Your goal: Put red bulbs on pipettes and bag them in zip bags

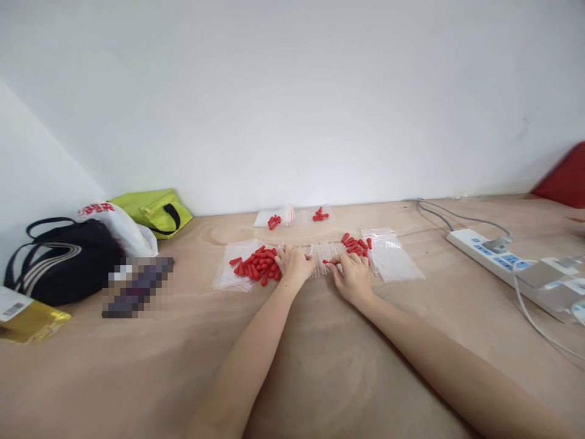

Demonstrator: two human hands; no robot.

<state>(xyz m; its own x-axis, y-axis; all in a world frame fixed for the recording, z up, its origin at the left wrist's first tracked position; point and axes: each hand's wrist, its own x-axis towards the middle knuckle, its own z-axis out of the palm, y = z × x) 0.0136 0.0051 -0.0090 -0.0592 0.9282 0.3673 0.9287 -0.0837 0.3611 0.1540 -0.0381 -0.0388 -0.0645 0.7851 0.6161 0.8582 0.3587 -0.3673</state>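
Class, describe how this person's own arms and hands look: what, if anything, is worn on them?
The bare, tapering left forearm and right forearm show no sleeves, watch, bracelet or plain markings. The ungloved left hand and right hand are too small in the picture to rule out a thin ring.

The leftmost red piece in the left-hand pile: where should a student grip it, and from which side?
Pinch the leftmost red piece across its outer half, probably best from above and the left. It is longer than it is wide and juts out sideways from the pile; other red pieces crowd its right, while flat plastic lies to its left.
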